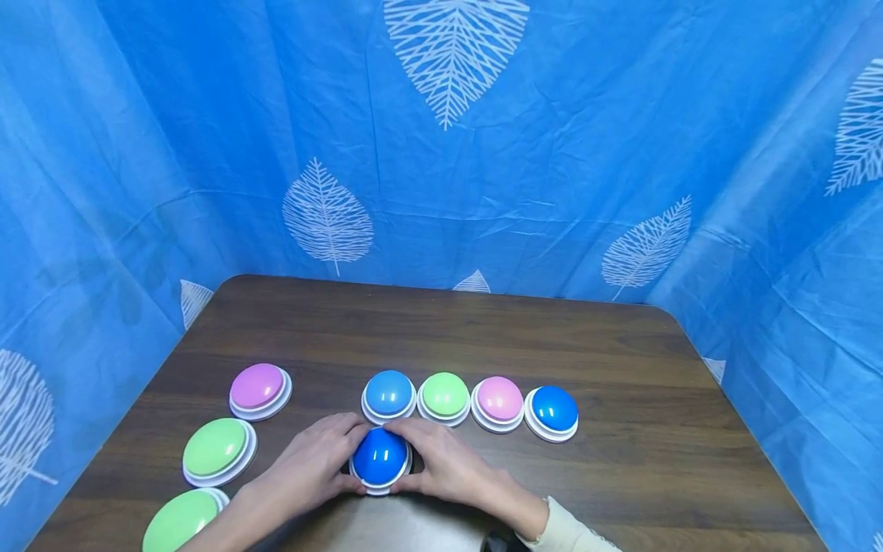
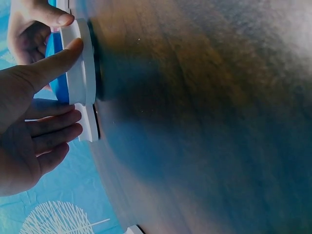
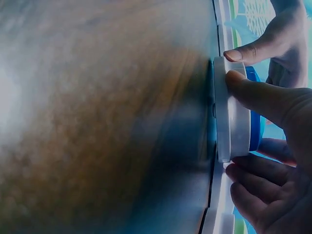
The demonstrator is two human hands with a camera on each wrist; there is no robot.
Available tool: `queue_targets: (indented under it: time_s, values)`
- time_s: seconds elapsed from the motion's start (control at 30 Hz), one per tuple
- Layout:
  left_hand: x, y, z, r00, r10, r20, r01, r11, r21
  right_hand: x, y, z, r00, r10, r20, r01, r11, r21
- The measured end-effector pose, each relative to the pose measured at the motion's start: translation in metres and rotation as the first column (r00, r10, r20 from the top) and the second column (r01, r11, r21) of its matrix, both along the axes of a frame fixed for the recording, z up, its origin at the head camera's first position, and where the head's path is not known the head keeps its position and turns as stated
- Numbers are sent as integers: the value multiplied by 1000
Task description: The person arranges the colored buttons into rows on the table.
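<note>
A dark blue dome push button [image 1: 379, 460] with a white base is between both hands near the front of the table. From its left side the left hand [image 1: 312, 464] grips the rim, thumb in front and fingers toward the back. The right hand [image 1: 451, 468] holds the opposite side in the same way. In the left wrist view the left thumb [image 2: 58, 63] presses the white base [image 2: 80, 73]. The right wrist view has the right thumb [image 3: 253, 95] on that base, its fingertips [image 3: 239, 170] at the far side. A light blue button [image 1: 388, 393] stands just behind.
Right of the light blue button, a green button [image 1: 444, 395], a pink button [image 1: 500, 400] and another dark blue button [image 1: 555, 409] continue the row. On the left are a purple button [image 1: 257, 386] and two green buttons, one [image 1: 215, 448] behind the other [image 1: 181, 521]. Blue curtains [image 1: 483, 176] surround the wooden table [image 1: 441, 322].
</note>
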State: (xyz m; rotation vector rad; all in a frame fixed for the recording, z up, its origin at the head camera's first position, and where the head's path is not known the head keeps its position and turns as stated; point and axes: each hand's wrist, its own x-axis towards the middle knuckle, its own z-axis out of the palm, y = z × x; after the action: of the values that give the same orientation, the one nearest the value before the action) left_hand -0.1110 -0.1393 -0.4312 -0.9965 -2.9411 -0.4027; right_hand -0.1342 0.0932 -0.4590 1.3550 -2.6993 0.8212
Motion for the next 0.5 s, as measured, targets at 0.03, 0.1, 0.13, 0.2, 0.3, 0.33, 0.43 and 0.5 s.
queue_targets:
  time_s: [0.03, 0.1, 0.13, 0.2, 0.3, 0.33, 0.43, 0.5]
  values:
    - [0, 0, 0, 1000, -2, -8, 2, 1000, -2, 0, 0, 0, 1000, -6, -13, 6, 1000, 4]
    - [-1, 0, 0, 1000, -5, -19, 5, 1000, -8, 0, -1, -1, 999, -17, -34, 18, 1000, 13]
    - [-1, 0, 0, 1000, -6, -21, 6, 1000, -9, 0, -1, -1, 998, -18, -52, 19, 1000, 14]
    - [-2, 0, 0, 1000, -8, -21, 8, 1000, -12, 0, -1, -1, 996, -21, -82, 23, 1000, 18]
    - [-2, -1, 1, 1000, -9, -17, 9, 1000, -10, -1, -2, -2, 992, -21, -120, 24, 999, 23]
    - [-2, -1, 1, 1000, -7, -13, 7, 1000, -9, -2, -2, -2, 992, -21, -128, 25, 999, 25]
    - [-2, -2, 1, 1000, -1, 4, 1, 1000, -8, -2, -3, -2, 991, -19, -134, 24, 999, 32]
    - [-2, -2, 1, 1000, 1, 11, 0, 1000, -7, -2, -4, -1, 992, -20, -126, 25, 999, 41]
